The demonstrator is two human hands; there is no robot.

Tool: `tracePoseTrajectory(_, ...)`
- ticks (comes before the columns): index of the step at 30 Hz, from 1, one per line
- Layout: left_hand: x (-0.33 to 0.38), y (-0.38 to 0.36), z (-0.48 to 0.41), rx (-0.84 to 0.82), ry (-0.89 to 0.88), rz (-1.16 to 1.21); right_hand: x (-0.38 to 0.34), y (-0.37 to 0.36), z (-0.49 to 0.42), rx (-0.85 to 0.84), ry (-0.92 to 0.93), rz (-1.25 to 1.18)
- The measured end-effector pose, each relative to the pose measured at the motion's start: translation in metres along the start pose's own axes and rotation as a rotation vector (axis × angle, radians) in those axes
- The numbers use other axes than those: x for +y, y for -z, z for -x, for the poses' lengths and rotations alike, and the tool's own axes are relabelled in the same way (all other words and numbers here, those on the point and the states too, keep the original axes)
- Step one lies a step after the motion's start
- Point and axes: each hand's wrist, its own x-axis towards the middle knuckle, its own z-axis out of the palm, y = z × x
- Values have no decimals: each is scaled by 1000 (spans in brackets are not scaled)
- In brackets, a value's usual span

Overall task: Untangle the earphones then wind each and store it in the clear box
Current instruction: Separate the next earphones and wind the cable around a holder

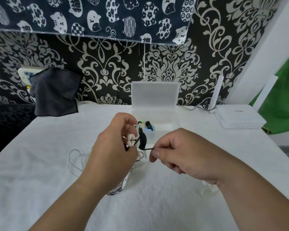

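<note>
The table (pixel 40 164) is covered with a white cloth, and the open box (pixel 165 118) stands at its far side, just behind the hands. The left hand (pixel 112 147) grips a knot (pixel 140 139) of black and white cord, held above the cloth. The right hand (pixel 178 154) pinches a black strand (pixel 148 149) coming out of it. White loops (pixel 75 160) lie beside the left hand. The cord looks light, limp and likely to snag, so it is best pinched close to the knot and eased out rather than tugged.

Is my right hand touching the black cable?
Touching. The head view shows the right hand pinching the free end of the black cable between thumb and forefinger.
</note>
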Motion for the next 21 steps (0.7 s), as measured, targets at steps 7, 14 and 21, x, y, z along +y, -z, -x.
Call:
tracePoseTrajectory(7, 3, -6, 4, -125, -84, -128, -4, 1, 0, 113, 109, 268)
tracePoseTrajectory(14, 2, -4, 5, -223, -45, -24, -1, 10, -1, 311, 144, 162)
tracePoseTrajectory(21, 6, 1, 3, -325, -5, 184, 6, 13, -2, 380, 74, -38)
